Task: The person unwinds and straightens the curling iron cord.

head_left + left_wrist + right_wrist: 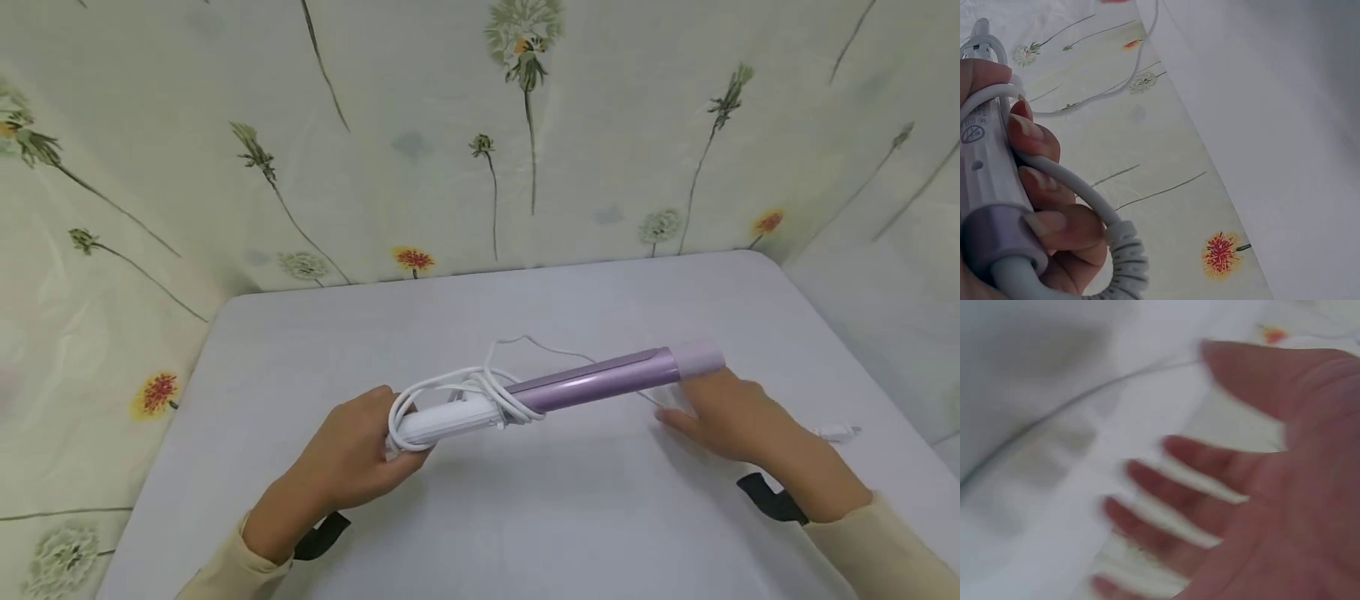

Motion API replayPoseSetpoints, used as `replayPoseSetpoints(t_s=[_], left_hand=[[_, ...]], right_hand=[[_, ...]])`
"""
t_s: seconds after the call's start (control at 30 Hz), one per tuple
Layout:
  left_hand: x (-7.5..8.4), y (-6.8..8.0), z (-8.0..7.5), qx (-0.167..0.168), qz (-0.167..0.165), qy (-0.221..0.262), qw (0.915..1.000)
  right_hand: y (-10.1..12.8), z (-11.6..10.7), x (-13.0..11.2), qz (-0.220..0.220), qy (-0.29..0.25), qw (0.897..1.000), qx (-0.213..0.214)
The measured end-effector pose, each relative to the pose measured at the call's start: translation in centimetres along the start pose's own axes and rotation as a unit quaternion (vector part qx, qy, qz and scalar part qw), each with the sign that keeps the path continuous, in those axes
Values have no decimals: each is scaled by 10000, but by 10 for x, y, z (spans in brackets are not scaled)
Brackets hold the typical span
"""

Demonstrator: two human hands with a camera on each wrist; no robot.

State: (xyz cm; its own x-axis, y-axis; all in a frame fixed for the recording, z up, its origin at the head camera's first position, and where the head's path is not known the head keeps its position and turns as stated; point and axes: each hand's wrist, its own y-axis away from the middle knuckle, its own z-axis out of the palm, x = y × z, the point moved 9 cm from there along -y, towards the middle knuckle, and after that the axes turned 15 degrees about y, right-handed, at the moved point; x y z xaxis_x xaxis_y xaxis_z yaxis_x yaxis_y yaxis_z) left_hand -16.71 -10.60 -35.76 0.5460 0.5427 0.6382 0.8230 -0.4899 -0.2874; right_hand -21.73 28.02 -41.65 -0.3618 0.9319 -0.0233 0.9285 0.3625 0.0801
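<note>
A curling iron with a shiny purple barrel, a pale tip and a white handle is held above the table, tip towards the right. My left hand grips it at the handle end, fingers curled round the handle and some cord loops. White cord is looped about the handle and the barrel's base. Beyond the barrel's tip, my right hand has its fingers spread. In the right wrist view, a stretch of cord runs up to the thumb tip; whether they touch I cannot tell.
A white plug lies on the table past my right wrist. The white table has rounded far corners. A flower-printed sheet hangs behind it and along the left.
</note>
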Motion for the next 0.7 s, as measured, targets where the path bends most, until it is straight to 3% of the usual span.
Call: replayPoseSetpoints(t_s=[0.07, 0.13, 0.23, 0.33, 0.43, 0.53, 0.63, 0.7], left_hand=[[3, 1, -1, -144, 35, 66, 9999], [7, 2, -1, -279, 125, 169, 9994], [13, 3, 2, -456, 367, 320, 9978], [17, 4, 6, -512, 642, 382, 9959], [19, 2, 13, -580, 872, 391, 9937], [19, 2, 17, -642, 961, 340, 9927], [15, 6, 14, -666, 820, 218, 9942], [10, 10, 10, -649, 690, 104, 9954]], right_hand=[[-13, -21, -28, -372, -666, 9962, 412], [-28, -43, -62, -942, -1466, 9819, 738], [-46, -65, -111, -1665, -2282, 9571, 647], [-57, -78, -145, -2531, -2691, 9278, 526], [-59, -84, -153, -3073, -2987, 9027, 393], [-56, -95, -142, -3395, -3230, 8825, 410], [-51, -115, -129, -3710, -3452, 8607, 492], [-44, -133, -123, -3917, -3430, 8521, 535]])
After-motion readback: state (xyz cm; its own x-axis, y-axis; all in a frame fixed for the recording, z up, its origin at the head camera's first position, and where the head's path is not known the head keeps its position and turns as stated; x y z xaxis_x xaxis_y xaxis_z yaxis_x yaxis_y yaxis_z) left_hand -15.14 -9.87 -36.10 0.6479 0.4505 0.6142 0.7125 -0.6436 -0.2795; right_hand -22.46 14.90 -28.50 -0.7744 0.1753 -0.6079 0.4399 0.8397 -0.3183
